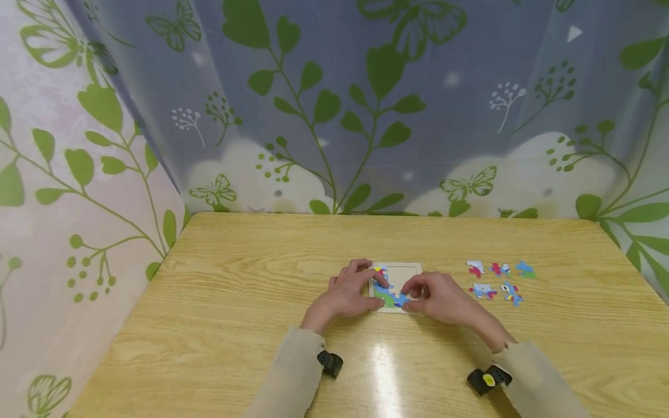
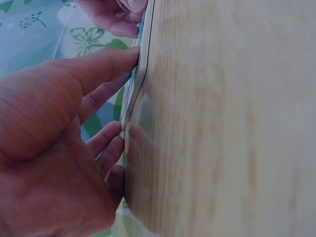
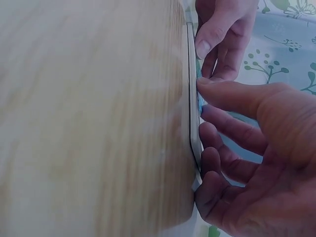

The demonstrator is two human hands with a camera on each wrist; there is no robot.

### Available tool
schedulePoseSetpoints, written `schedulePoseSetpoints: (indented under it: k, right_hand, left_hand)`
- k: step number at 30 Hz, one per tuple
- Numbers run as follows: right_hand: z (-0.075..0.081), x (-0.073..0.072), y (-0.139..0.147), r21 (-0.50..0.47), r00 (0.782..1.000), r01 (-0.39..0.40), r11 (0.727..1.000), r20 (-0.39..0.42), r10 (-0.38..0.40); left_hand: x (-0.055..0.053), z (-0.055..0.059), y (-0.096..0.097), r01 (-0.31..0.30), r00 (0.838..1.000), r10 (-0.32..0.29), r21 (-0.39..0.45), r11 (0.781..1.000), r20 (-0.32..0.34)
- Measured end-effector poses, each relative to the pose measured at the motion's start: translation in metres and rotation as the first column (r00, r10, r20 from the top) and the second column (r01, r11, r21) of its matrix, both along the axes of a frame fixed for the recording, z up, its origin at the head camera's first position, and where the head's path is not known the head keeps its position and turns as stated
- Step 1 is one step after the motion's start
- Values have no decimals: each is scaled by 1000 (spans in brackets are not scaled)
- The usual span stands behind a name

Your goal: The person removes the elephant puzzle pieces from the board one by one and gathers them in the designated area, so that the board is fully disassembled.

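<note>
Puzzle tray [image 1: 406, 273] lies between the loosely spread left hand [image 1: 349, 292] and right hand [image 1: 441, 297] pinching a piece [image 1: 399, 299].

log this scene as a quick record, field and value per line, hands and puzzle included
surface: wood-grain table
tray: shallow puzzle tray, partly filled, its upper right bare
placed pieces: colourful pieces along the tray's left and lower parts
left hand: left hand at the tray's left side, fingers spread
right hand: right hand pinches a blue piece in the tray's lower right
loose pieces: five loose pieces right of the tray, in two rows
backdrop: leaf-print backdrop
</note>
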State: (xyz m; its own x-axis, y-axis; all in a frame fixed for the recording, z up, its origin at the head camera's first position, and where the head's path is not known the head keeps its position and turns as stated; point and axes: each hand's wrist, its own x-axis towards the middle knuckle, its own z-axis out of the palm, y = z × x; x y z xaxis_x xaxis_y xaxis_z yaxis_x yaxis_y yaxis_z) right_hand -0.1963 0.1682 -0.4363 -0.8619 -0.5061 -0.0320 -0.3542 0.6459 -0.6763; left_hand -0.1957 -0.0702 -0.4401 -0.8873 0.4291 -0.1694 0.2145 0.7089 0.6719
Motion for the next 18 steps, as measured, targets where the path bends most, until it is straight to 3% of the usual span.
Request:
schedulePoseSetpoints:
  k: [18]
  right_hand:
    - [3,1,-6,-41,995,47,998,92,-43]
  left_hand:
    - [1,2,1,-10,1000,10,-8,1000,6]
